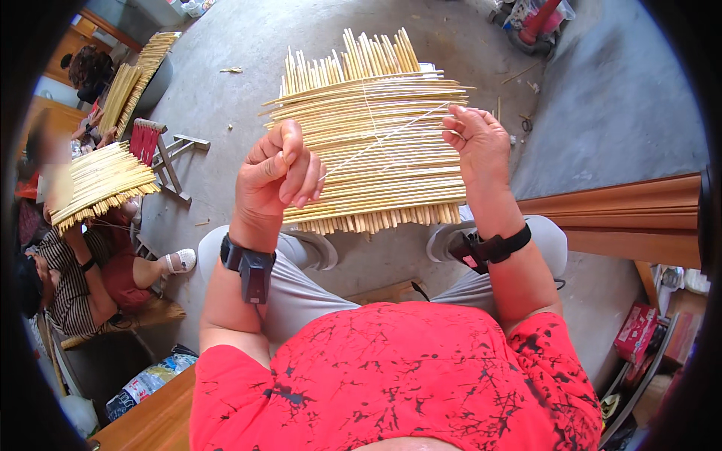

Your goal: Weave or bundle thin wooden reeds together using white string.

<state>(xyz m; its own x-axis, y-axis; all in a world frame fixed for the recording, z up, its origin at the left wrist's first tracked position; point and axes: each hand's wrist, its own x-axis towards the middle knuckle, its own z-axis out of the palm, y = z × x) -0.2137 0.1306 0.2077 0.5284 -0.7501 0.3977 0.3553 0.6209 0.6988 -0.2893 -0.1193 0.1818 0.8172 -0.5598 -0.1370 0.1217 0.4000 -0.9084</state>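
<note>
A thin white string (410,122) runs taut and slanting between my two hands. My left hand (269,169) is closed, thumb pressed to the fingers, with the string's lower end at its fingers. On the other side, my right hand (481,143) pinches the upper end between thumb and fingertips. Under the string lies a mat of thin yellow stalks (421,161), set side by side crosswise. Another strand crosses the stalks near the mat's middle. More stalks (380,56) point away from me beneath its far edge.
At left, a seated person handles another bundle of stalks (113,177); a second person is farther back. A red-seated folding stool (147,139) stands near them. A brown wooden edge (617,214) is at my right, with a red box (635,331) below it.
</note>
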